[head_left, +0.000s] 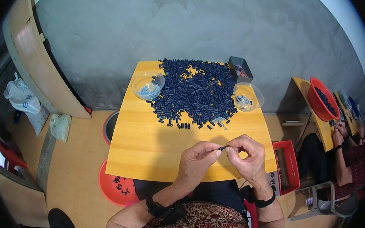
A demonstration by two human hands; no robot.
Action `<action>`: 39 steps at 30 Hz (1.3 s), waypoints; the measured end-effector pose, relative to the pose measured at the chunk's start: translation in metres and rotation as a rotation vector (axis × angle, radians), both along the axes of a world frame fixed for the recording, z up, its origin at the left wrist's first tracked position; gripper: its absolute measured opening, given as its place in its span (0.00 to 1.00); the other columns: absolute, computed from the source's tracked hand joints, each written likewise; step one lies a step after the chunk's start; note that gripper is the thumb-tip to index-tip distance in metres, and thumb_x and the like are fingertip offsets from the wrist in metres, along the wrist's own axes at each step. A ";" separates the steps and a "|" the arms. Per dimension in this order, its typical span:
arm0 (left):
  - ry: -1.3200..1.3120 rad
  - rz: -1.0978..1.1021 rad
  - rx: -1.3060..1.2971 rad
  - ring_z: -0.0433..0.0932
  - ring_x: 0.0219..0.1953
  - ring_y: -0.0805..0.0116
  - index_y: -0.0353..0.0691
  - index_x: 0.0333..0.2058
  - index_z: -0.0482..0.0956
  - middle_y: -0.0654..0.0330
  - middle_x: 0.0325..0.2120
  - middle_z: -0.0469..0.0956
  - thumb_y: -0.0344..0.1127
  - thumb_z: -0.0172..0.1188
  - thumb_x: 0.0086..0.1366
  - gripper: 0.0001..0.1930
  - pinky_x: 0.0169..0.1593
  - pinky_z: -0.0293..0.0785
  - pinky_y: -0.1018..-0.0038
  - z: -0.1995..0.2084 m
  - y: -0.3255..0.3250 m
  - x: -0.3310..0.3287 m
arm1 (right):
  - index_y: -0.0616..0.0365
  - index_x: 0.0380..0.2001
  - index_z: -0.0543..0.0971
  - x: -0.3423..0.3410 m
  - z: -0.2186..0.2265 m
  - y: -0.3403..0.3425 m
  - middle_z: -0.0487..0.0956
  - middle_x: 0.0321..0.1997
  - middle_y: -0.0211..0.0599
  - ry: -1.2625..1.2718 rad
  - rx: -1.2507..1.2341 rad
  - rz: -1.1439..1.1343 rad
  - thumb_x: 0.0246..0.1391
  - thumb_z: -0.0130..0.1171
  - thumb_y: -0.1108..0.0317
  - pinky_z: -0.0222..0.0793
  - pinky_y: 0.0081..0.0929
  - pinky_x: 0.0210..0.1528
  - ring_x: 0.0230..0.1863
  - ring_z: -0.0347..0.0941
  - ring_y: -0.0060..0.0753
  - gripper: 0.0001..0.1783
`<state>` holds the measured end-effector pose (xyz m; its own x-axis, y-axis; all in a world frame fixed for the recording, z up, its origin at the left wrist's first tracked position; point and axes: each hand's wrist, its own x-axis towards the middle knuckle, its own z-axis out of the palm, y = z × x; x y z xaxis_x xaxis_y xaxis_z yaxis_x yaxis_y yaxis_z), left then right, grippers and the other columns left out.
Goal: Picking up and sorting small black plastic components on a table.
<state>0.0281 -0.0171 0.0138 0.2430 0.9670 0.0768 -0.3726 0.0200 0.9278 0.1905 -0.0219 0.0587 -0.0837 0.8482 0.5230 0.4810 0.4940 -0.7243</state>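
Observation:
Above the front part of the yellow table, my left hand and my right hand meet fingertip to fingertip. Both pinch one small dark cylindrical piece between thumb and forefinger; its finer details are too small to tell. A wide heap of similar dark pieces covers the far middle of the table. Left of the heap stands a clear plastic bowl with small pale, silvery parts in it. On the right is another clear bowl holding fewer small parts.
A dark box stands at the table's far right corner. Red basins and a red crate flank the table on the floor. At the right, another person sits by a side table bearing a red basin of dark pieces.

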 end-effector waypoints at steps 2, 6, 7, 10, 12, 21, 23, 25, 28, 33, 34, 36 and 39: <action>0.044 -0.012 0.022 0.74 0.39 0.82 0.34 0.39 0.78 0.65 0.35 0.79 0.27 0.59 0.64 0.07 0.45 0.70 0.83 0.000 0.000 0.000 | 0.65 0.24 0.77 -0.001 0.002 -0.002 0.75 0.21 0.32 -0.017 0.019 0.000 0.41 0.61 0.82 0.66 0.19 0.27 0.23 0.70 0.21 0.04; 0.057 -0.022 0.021 0.74 0.39 0.82 0.33 0.39 0.78 0.65 0.35 0.79 0.28 0.59 0.64 0.07 0.44 0.70 0.83 -0.002 0.001 0.000 | 0.64 0.24 0.77 -0.001 0.006 -0.003 0.74 0.21 0.35 -0.123 0.077 0.026 0.43 0.63 0.80 0.68 0.21 0.24 0.21 0.71 0.26 0.04; 0.093 -0.028 0.030 0.74 0.39 0.82 0.33 0.39 0.78 0.65 0.34 0.79 0.28 0.59 0.64 0.07 0.44 0.70 0.83 -0.002 0.002 -0.001 | 0.64 0.24 0.76 -0.001 0.007 -0.002 0.74 0.21 0.35 -0.156 0.095 0.031 0.43 0.62 0.81 0.68 0.22 0.23 0.20 0.72 0.28 0.05; 0.166 -0.031 0.041 0.75 0.38 0.81 0.33 0.39 0.78 0.65 0.34 0.79 0.28 0.59 0.64 0.07 0.44 0.70 0.83 0.001 0.002 -0.002 | 0.64 0.24 0.76 -0.001 0.008 -0.003 0.75 0.21 0.38 -0.213 0.153 0.045 0.42 0.62 0.81 0.70 0.26 0.22 0.20 0.74 0.33 0.05; 0.200 -0.027 0.043 0.75 0.38 0.81 0.33 0.39 0.78 0.65 0.34 0.79 0.28 0.58 0.63 0.07 0.44 0.71 0.83 0.000 0.002 -0.003 | 0.64 0.24 0.76 -0.002 0.008 -0.005 0.75 0.22 0.38 -0.224 0.149 0.044 0.42 0.62 0.82 0.70 0.27 0.22 0.20 0.74 0.34 0.05; 0.105 -0.058 -0.011 0.74 0.37 0.81 0.33 0.39 0.78 0.65 0.33 0.78 0.29 0.58 0.64 0.08 0.43 0.71 0.81 -0.002 0.000 -0.007 | 0.64 0.24 0.75 -0.012 -0.004 -0.006 0.74 0.21 0.40 -0.193 0.152 0.033 0.42 0.61 0.83 0.69 0.27 0.20 0.19 0.74 0.34 0.06; 0.071 -0.066 -0.007 0.74 0.37 0.81 0.33 0.39 0.78 0.65 0.33 0.78 0.29 0.58 0.63 0.07 0.43 0.71 0.81 -0.003 0.000 -0.007 | 0.64 0.25 0.75 -0.013 -0.006 -0.005 0.74 0.20 0.40 -0.212 0.174 0.037 0.41 0.60 0.83 0.69 0.27 0.20 0.19 0.74 0.34 0.06; 0.097 -0.056 -0.002 0.74 0.37 0.81 0.33 0.39 0.78 0.65 0.33 0.78 0.29 0.58 0.63 0.07 0.43 0.71 0.81 -0.003 0.000 -0.007 | 0.65 0.25 0.75 -0.014 -0.007 -0.005 0.73 0.20 0.39 -0.201 0.221 0.026 0.42 0.59 0.84 0.69 0.27 0.21 0.19 0.74 0.33 0.06; 0.094 -0.047 -0.008 0.74 0.38 0.80 0.33 0.38 0.78 0.64 0.33 0.79 0.29 0.58 0.63 0.07 0.44 0.71 0.81 0.002 0.004 -0.008 | 0.65 0.30 0.76 -0.012 -0.008 -0.004 0.74 0.22 0.40 -0.168 0.151 0.040 0.41 0.59 0.84 0.71 0.26 0.24 0.22 0.74 0.33 0.09; -0.126 -0.097 -0.118 0.76 0.40 0.77 0.35 0.38 0.78 0.63 0.34 0.79 0.31 0.58 0.63 0.07 0.47 0.71 0.79 0.007 0.013 -0.012 | 0.65 0.37 0.77 -0.018 -0.006 -0.001 0.77 0.29 0.43 -0.150 0.157 0.047 0.39 0.64 0.82 0.72 0.27 0.31 0.29 0.76 0.35 0.17; -0.143 -0.115 -0.206 0.75 0.40 0.77 0.36 0.38 0.78 0.63 0.35 0.79 0.31 0.58 0.63 0.07 0.48 0.71 0.79 0.007 0.012 -0.012 | 0.65 0.40 0.77 -0.017 -0.008 0.002 0.78 0.32 0.43 -0.164 0.179 0.039 0.38 0.66 0.81 0.73 0.28 0.33 0.31 0.77 0.37 0.20; -0.164 -0.135 -0.292 0.75 0.41 0.77 0.37 0.38 0.78 0.64 0.36 0.78 0.32 0.57 0.64 0.07 0.49 0.70 0.79 0.005 0.011 -0.012 | 0.65 0.39 0.77 -0.017 -0.015 0.006 0.78 0.33 0.43 -0.206 0.227 0.045 0.37 0.67 0.80 0.73 0.30 0.35 0.33 0.77 0.39 0.21; -0.168 -0.155 -0.327 0.74 0.41 0.78 0.39 0.38 0.79 0.65 0.37 0.77 0.34 0.58 0.64 0.07 0.49 0.70 0.79 0.001 0.011 -0.012 | 0.65 0.38 0.77 -0.017 -0.020 0.009 0.78 0.34 0.42 -0.253 0.281 0.026 0.36 0.68 0.79 0.73 0.33 0.38 0.34 0.76 0.42 0.21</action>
